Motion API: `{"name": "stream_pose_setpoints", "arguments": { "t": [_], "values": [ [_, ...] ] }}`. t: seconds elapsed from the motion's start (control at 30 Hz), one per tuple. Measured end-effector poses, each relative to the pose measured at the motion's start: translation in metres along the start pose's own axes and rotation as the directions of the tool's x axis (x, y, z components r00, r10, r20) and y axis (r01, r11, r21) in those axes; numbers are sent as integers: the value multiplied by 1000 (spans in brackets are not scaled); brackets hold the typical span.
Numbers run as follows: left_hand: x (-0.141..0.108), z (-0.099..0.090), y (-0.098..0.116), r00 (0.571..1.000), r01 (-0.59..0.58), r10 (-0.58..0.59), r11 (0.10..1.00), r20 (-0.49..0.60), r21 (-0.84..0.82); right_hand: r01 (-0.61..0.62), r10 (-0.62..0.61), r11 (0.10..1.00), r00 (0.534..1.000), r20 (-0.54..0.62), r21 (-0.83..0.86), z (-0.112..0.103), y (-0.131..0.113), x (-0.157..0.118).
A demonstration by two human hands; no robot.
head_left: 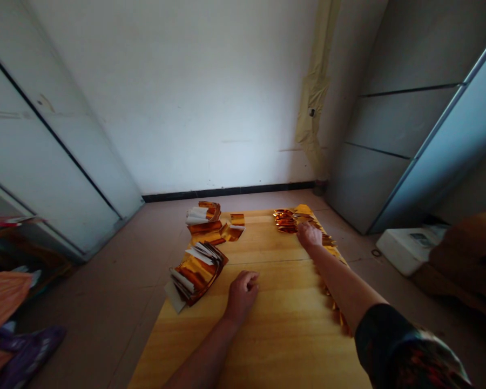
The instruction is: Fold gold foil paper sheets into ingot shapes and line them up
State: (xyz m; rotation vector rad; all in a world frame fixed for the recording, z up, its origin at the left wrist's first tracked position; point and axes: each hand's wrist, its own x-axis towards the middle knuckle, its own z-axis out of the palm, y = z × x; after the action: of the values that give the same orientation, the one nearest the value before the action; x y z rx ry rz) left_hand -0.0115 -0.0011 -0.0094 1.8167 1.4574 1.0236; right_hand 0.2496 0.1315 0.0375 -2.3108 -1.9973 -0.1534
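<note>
My left hand [242, 293] is over the middle of the wooden table, its fingers curled closed and nothing visible in them. To its left lies a fanned stack of gold foil paper sheets [198, 273] with pale backs. Behind that are more foil sheets [206, 231] and a loose bent sheet [235, 229]. My right hand [310, 235] reaches to the far right corner, fingers curled down against a pile of folded gold foil pieces [284, 220]. Whatever its fingers hold is hidden. More folded pieces run along the right edge, partly behind my right forearm.
The wooden table [283, 335] has its far edge near a white wall [227, 108]. Grey cabinets [389, 124] stand at right, by a white box [407, 248] on the floor. A purple bag [32, 356] and orange cloth [4, 302] lie low at left.
</note>
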Motion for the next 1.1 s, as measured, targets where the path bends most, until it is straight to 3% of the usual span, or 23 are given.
{"name": "stream_pose_setpoints", "arguments": {
  "t": [0.43,0.83,1.0,1.1],
  "values": [
    [-2,1,-1,1000,-9,9,1000,1,7,95,-95,992,995,1,-86,2,-4,9],
    [-2,0,1,1000,-20,20,1000,5,4,115,-116,991,993,-6,-74,-6,-11,-2],
    [-2,-1,4,1000,-27,27,1000,-10,6,133,-128,991,980,151,-24,0,-31,-19],
    [-3,-2,6,999,-35,35,999,-9,7,110,-105,994,978,180,-19,4,-39,-27]
  ]
}}
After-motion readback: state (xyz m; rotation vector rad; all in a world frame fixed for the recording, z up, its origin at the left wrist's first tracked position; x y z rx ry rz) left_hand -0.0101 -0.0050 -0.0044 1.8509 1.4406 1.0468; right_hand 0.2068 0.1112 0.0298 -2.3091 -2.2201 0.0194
